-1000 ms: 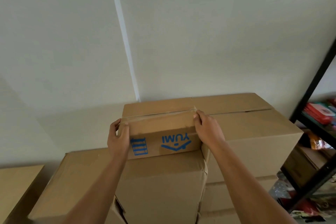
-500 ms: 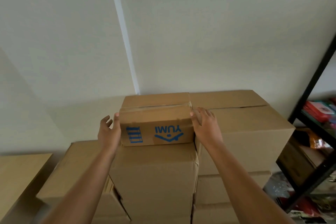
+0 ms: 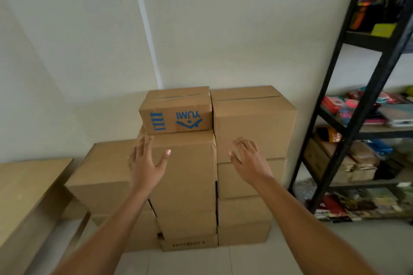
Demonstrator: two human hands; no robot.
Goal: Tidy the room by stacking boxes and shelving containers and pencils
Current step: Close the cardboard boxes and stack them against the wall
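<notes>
A small cardboard box with upside-down blue print sits on top of the middle stack of cardboard boxes against the wall. My left hand hovers open in front of the middle stack, fingers spread, below the small box. My right hand is open too, fingers spread, in front of the taller right stack. Neither hand holds anything.
A lower box stack stands at the left, beside a wooden table. A black metal shelf unit at the right holds colourful packets, books and small cartons. Pale floor tiles lie in front of the stacks.
Both hands have let go of the small printed box and pulled back and down. The view has moved away from the stacks, showing more of the shelf and floor.
</notes>
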